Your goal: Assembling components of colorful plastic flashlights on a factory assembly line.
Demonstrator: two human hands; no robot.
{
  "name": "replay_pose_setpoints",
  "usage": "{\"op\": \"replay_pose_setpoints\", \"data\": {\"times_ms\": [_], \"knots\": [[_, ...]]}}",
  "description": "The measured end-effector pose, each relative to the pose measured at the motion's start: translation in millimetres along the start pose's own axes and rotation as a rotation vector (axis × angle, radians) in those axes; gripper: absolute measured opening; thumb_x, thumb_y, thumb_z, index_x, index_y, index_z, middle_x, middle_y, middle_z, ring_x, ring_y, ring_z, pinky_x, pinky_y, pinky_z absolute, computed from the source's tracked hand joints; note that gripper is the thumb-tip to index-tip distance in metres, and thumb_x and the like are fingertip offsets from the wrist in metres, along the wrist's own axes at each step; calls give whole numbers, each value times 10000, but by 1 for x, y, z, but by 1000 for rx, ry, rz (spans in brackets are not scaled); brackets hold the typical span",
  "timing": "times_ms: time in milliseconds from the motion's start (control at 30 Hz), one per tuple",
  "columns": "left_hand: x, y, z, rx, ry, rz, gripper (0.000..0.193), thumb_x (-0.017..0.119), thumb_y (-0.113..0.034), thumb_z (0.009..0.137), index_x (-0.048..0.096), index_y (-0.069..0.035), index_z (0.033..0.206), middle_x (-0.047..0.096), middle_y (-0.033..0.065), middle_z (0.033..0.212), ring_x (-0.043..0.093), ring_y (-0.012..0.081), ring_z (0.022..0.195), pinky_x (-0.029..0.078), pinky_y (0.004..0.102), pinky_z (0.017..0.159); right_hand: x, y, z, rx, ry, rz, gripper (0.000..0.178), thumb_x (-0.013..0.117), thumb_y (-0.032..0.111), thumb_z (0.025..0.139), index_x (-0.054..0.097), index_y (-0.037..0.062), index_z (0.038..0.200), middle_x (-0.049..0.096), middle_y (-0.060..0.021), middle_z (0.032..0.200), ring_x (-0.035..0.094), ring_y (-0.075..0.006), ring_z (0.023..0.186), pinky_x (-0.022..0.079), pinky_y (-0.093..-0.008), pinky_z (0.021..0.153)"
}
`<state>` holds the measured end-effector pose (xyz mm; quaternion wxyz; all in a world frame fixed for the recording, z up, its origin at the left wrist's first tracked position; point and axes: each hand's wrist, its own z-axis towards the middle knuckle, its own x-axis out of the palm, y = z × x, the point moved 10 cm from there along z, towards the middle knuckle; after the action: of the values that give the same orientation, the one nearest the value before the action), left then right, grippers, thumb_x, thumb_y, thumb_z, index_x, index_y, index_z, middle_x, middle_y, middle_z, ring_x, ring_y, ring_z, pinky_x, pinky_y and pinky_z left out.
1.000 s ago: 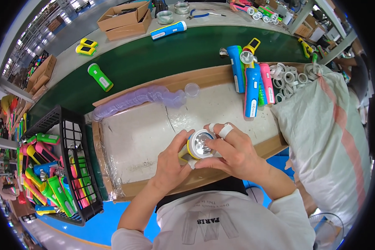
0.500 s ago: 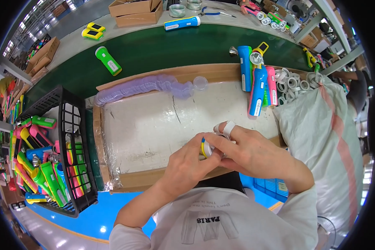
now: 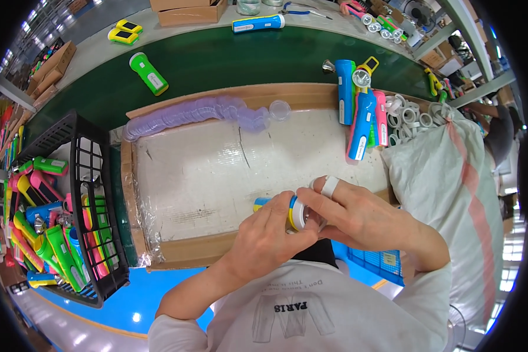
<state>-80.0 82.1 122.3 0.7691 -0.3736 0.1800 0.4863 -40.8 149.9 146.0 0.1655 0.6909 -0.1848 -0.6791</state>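
Observation:
Over the near edge of the cardboard tray, my left hand (image 3: 261,234) is wrapped around a blue and yellow flashlight (image 3: 298,213) with a white ring at its head. My right hand (image 3: 361,212) closes its fingers on that head end, and a white band (image 3: 330,186) circles one of its fingers. My fingers hide most of the flashlight's body and lens end. Beyond the hands, a row of clear round lens discs (image 3: 202,111) overlaps along the tray's far side. Flashlights in blue, pink and green (image 3: 361,126) are piled at the tray's far right, beside several white rings (image 3: 409,117).
A black crate (image 3: 97,176) full of colourful flashlights stands at the left. On the green belt (image 3: 205,64) lie a green flashlight (image 3: 149,74) and a blue one (image 3: 258,24). A white woven sack (image 3: 446,182) bulges at the right. Someone else works at the far right.
The flashlight shows more of its white head and blue body between my hands. My right hand has shifted slightly right. The whole view has moved a little.

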Motion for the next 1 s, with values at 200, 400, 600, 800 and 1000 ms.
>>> {"op": "replay_pose_setpoints", "data": {"times_ms": [200,400,600,800,1000], "knots": [[5,8,-3,-51,28,10,195,730,-162,752,615,-179,910,618,216,1038,682,285,861,576,316,648,-2,8,6,-40,56,-53,569,724,176,793,467,-42,1251,536,-179,1041,596,-309,836,525,-387,679],[3,8,0,-35,6,-34,176,736,-158,730,607,-164,850,623,210,1050,680,295,873,575,326,665,3,-4,8,65,-29,18,526,734,138,770,498,-34,1208,536,-156,1043,590,-308,822,514,-395,711],[4,18,-3,-48,34,-193,203,739,-171,706,605,-165,859,620,207,1042,672,287,874,572,328,676,6,16,12,-354,136,6,557,762,100,734,515,34,1229,483,-157,1162,558,-300,918,496,-415,797],[0,20,6,-73,31,-122,191,743,-77,667,644,-110,827,645,162,1053,675,260,821,563,312,602,9,-13,12,294,162,4,541,754,117,751,513,50,1230,508,-172,1164,563,-322,988,519,-407,783],[2,23,1,-56,45,-204,245,752,-226,738,613,-170,932,599,239,1071,673,289,843,562,330,631,2,11,18,-294,38,-102,595,794,174,706,541,-19,1209,548,-157,1040,629,-274,858,543,-341,625]]}}
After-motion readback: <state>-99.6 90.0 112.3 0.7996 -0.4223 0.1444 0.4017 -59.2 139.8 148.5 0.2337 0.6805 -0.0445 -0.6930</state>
